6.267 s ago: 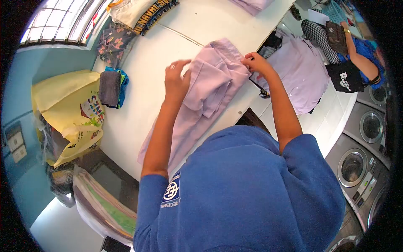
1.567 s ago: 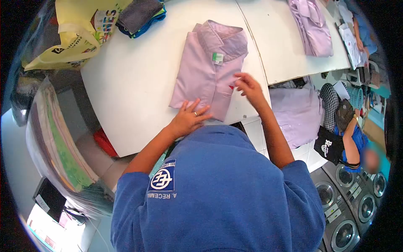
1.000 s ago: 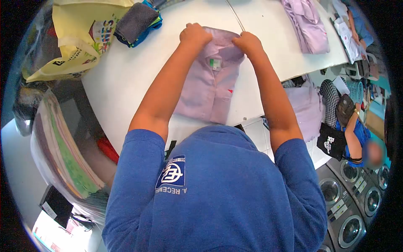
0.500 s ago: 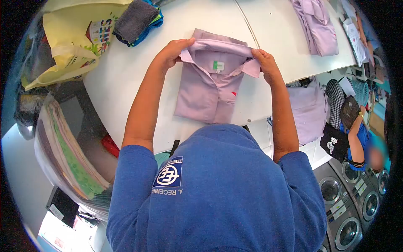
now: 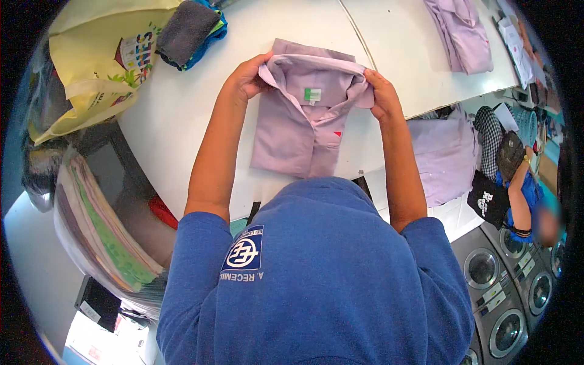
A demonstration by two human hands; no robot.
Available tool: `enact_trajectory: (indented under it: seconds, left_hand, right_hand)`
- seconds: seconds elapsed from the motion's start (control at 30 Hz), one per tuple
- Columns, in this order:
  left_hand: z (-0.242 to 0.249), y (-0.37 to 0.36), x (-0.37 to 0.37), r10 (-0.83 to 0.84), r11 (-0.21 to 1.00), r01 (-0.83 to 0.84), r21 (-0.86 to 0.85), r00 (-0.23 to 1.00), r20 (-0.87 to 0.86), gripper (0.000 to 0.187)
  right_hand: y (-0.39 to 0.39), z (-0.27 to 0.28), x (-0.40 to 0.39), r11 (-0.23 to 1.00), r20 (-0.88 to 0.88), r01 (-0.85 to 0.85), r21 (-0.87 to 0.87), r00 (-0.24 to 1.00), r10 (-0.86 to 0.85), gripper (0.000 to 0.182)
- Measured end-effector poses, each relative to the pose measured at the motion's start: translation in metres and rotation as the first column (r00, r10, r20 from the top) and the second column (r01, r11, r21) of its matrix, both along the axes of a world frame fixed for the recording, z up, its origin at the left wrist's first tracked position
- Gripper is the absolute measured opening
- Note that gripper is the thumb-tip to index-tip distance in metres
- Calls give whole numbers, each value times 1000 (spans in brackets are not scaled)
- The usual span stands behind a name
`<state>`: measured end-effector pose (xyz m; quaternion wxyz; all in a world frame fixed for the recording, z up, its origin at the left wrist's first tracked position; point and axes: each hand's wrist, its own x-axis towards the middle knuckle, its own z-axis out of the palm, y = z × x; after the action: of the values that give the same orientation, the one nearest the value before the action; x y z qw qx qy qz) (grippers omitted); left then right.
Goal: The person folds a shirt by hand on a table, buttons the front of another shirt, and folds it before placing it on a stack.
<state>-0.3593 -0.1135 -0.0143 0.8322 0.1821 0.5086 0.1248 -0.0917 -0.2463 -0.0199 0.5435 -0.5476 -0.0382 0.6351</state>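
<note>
A pale purple collared shirt (image 5: pixel 286 140) lies folded on the white table (image 5: pixel 182 121), front side up, with a green-and-white neck label and a small red mark on its chest. My left hand (image 5: pixel 250 76) is closed on the left end of its collar, and my right hand (image 5: pixel 383 94) pinches the right end. Between both hands the collar band stands raised and curved. Fingers tucked behind the collar are partly hidden.
Another purple shirt (image 5: pixel 459 36) lies at the table's far right. Folded dark towels (image 5: pixel 188 33) sit beside a yellow bag (image 5: pixel 85 67) at upper left. Plastic-wrapped linens (image 5: pixel 103 225) are at left. Purple fabric (image 5: pixel 441 158), front-loading washers (image 5: pixel 480 267) and another person's arm (image 5: pixel 520 194) are at right.
The collar's ends have been drawn slightly inward and its band is more rounded. My right hand has shifted slightly left, and both hands keep hold of the collar.
</note>
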Motion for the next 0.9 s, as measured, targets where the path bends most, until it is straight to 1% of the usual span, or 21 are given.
enact_trajectory:
  seconds: [0.03,0.1,0.2,0.23,0.27,0.3,0.33,0.37,0.4,0.43,0.47,0.5,0.53,0.6,0.67,0.7,0.73,0.77,0.8,0.83,0.9]
  left_hand:
    - [0,-1,0,32,999,-32,-13,999,4,31]
    - [0,-3,1,59,998,-59,-28,998,7,30]
    - [2,-6,-1,78,997,-79,-22,997,-13,29]
    - [3,-8,-3,58,992,-53,114,998,-39,28]
    - [5,-11,-5,42,969,-24,247,997,-67,26]
    - [5,-13,-5,40,969,-22,246,997,-67,26]
    - [6,-15,-6,35,958,6,288,990,-134,27]
    - [7,-17,-8,33,945,36,326,979,-202,27]
    - [13,-23,-7,32,945,37,325,979,-203,27]
    - [22,-29,-6,24,945,69,320,960,-280,27]
    - [27,-32,-6,17,944,101,313,935,-354,27]
    - [25,-33,-8,18,944,100,314,935,-354,27]
    - [21,-34,-11,3,955,91,283,948,-317,31]
    - [15,-36,-13,-10,965,83,250,960,-279,34]
    - [8,-35,-11,114,967,-128,220,991,73,33]
    - [8,-34,-8,117,967,-130,221,990,74,33]
    - [7,-34,-3,185,967,-208,144,970,158,32]
    - [6,-35,1,257,959,-278,59,937,236,30]
    - [11,-37,6,257,959,-277,59,937,236,30]
    - [18,-40,12,257,956,-277,99,949,183,26]
    - [25,-51,26,253,953,-271,140,959,131,23]
  right_hand:
    - [0,0,0,1000,-1,4,-1,1000,-4,22]
    - [-1,-1,0,998,-132,68,-3,989,-67,20]
    - [-2,2,-1,998,-92,52,28,995,-50,27]
    - [-3,4,-1,998,-92,57,25,994,-54,27]
    - [-6,8,0,999,-38,-6,37,999,7,26]
    - [-7,15,0,996,17,-70,46,997,70,25]
    - [-7,23,-2,997,18,-69,45,997,69,25]
    - [-8,33,-5,989,238,-145,-18,960,145,25]
    - [-8,37,-7,974,439,-205,-96,869,226,25]
    - [-10,36,-8,974,438,-206,-97,870,227,25]
    - [-12,33,-9,961,654,-270,-55,718,239,25]
    - [-14,30,-9,940,828,-341,-30,519,214,25]
    - [-15,28,-9,939,828,-342,-29,518,214,25]
    - [-15,30,-10,927,901,-374,-4,401,166,23]
    - [-13,36,-14,945,884,-325,-35,431,181,21]
    - [-10,40,-17,959,865,-276,-67,462,194,19]
    - [-8,42,-20,958,865,-278,-68,462,195,19]
    - [-4,43,-22,966,894,-242,-90,408,186,18]
    - [-1,42,-24,973,919,-203,-110,352,178,18]
    - [2,41,-24,973,920,-202,-111,350,177,18]
    - [8,41,-25,947,932,-206,-247,218,290,19]
